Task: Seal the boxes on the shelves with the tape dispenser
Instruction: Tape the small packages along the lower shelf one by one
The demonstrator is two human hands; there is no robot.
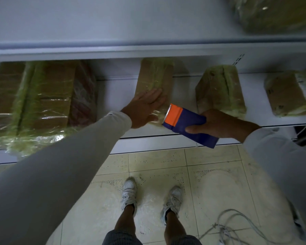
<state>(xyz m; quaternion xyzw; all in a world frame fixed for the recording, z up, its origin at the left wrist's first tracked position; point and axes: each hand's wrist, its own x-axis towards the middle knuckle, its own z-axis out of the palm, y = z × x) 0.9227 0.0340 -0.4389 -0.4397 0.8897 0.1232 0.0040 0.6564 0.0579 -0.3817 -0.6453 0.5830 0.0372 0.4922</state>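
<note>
Left hand [145,106] flat, fingers straight, pressing taped box [155,80] on shelf [175,138]. Right hand [217,124] grips tape dispenser [185,124] at box's 5 o'clock. Box contents unseen.

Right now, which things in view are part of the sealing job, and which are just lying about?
Job:
tape dispenser, gripped by right hand
middle box, left hand flat on it
neighbouring boxes on the shelf

Lying about:
white cables on the floor

Purple tape dispenser [191,126] is showing an orange front; brown boxes [155,80] are gleaming under yellow-green tape; at six o'clock, white shoes [129,193] are standing on speckled cream tiles [219,188].
</note>
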